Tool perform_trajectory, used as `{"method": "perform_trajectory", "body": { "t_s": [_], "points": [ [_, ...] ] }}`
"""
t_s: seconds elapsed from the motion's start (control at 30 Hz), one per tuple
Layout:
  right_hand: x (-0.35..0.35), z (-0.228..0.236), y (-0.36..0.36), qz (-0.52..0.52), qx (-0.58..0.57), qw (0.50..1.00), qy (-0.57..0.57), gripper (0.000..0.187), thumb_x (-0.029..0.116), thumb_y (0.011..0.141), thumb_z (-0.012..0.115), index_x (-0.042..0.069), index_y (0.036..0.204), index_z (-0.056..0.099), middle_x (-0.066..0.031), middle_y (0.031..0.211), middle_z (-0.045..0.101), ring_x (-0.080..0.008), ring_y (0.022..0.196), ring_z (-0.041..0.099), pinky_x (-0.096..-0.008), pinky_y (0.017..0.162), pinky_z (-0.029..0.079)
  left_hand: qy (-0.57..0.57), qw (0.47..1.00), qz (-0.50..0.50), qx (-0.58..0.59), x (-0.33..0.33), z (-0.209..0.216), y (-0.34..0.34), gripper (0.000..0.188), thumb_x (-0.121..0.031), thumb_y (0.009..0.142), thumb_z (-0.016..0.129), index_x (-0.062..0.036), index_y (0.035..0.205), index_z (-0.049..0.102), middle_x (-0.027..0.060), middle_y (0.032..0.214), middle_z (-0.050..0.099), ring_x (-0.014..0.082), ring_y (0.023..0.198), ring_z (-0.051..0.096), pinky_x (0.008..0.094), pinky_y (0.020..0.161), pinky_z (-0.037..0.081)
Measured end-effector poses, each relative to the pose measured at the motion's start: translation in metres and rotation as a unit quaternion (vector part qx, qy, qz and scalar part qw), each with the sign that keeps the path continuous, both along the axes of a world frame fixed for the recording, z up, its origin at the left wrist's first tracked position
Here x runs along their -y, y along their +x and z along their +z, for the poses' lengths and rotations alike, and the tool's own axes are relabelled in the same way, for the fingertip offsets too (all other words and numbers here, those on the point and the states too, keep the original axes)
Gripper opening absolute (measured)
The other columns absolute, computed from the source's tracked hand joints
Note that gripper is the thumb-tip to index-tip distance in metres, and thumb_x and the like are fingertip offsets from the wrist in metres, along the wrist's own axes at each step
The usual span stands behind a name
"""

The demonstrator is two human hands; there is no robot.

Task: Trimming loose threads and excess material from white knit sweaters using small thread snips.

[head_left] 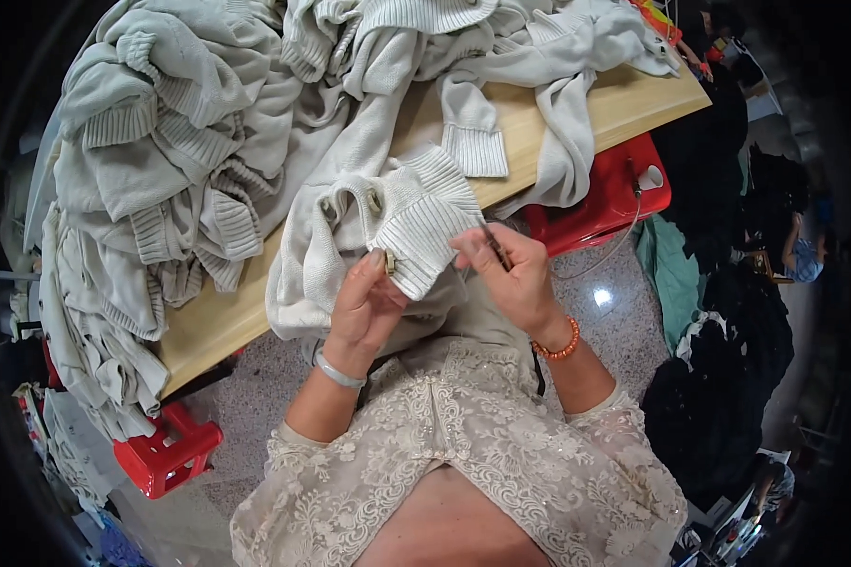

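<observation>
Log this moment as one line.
left hand: holding sweater near button; right hand: gripping dark tool; more sweaters: heaped on table

Even, fairly bright light, seemingly from above, covers the frame's centre, leaving soft shadows in the folds of the off-white knit sweaters (194, 90) at upper left. 1 white glare spot shines on the speckled floor (615, 331) right of centre. The dark fabric pile (719, 378) at right loses detail; fisheye distortion bends the rim, and all 4 corners fade to black.

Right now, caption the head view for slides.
Left hand grips a cream knitted garment; right hand holds a slim dark tool.
</observation>
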State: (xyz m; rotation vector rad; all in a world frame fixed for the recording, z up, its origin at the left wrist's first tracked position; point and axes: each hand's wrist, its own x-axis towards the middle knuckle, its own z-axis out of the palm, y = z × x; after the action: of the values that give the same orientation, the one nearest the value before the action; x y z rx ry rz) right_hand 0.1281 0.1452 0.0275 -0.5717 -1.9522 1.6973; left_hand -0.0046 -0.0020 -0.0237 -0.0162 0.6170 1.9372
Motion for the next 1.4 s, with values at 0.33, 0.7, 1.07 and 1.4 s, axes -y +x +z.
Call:
{"method": "perform_trajectory", "body": {
  "t_s": [0.33, 0.7, 1.07, 1.4],
  "points": [
    [0.017, 0.003, -0.018, 0.042, -0.034, 0.967, 0.249, 0.022, 0.000, 0.077, 0.069, 0.001, 0.098, 0.064, -0.0060, 0.081, 0.058, -0.0174, 0.067, 0.056, -0.0266, 0.057, 0.042, -0.006, 0.996, -0.043, -0.077, 0.004, -0.011, 0.000, 0.019, -0.021, 0.097, 0.055, -0.0043, 0.104, 0.061, 0.0039, 0.095, 0.067, 0.0116, 0.083, 0.062, 0.0253, 0.072, 0.049],
    [0.005, 0.014, 0.002, 0.017, 0.068, 0.992, 0.109, 0.025, 0.009, 0.084, 0.070, 0.000, 0.105, 0.061, -0.0004, 0.081, 0.056, -0.0035, 0.063, 0.043, -0.0194, 0.053, 0.035, 0.076, 0.996, -0.029, -0.048, 0.001, -0.009, 0.000, 0.041, -0.024, 0.099, 0.048, 0.0050, 0.128, 0.049, 0.0151, 0.122, 0.061, 0.0245, 0.112, 0.061, 0.0386, 0.100, 0.046],
    [0.017, 0.024, 0.004, 0.037, 0.008, 0.980, 0.196, 0.053, 0.020, 0.073, 0.083, 0.005, 0.119, 0.061, -0.0049, 0.095, 0.063, -0.0106, 0.065, 0.055, -0.0246, 0.056, 0.048, -0.083, 0.988, -0.033, -0.122, 0.001, -0.018, 0.004, 0.015, -0.023, 0.092, 0.060, -0.0088, 0.096, 0.059, -0.0068, 0.070, 0.049, 0.0047, 0.058, 0.043, 0.0224, 0.051, 0.036],
    [0.007, 0.008, 0.007, -0.032, -0.007, 0.966, 0.258, 0.025, 0.006, 0.079, 0.072, 0.004, 0.102, 0.063, -0.0076, 0.086, 0.068, -0.0111, 0.066, 0.064, -0.0254, 0.057, 0.051, -0.056, 0.928, -0.022, -0.368, 0.010, 0.008, 0.018, 0.019, -0.010, 0.093, 0.060, 0.0012, 0.109, 0.064, 0.0060, 0.102, 0.062, 0.0111, 0.087, 0.058, 0.0250, 0.080, 0.047]
  ]
}}
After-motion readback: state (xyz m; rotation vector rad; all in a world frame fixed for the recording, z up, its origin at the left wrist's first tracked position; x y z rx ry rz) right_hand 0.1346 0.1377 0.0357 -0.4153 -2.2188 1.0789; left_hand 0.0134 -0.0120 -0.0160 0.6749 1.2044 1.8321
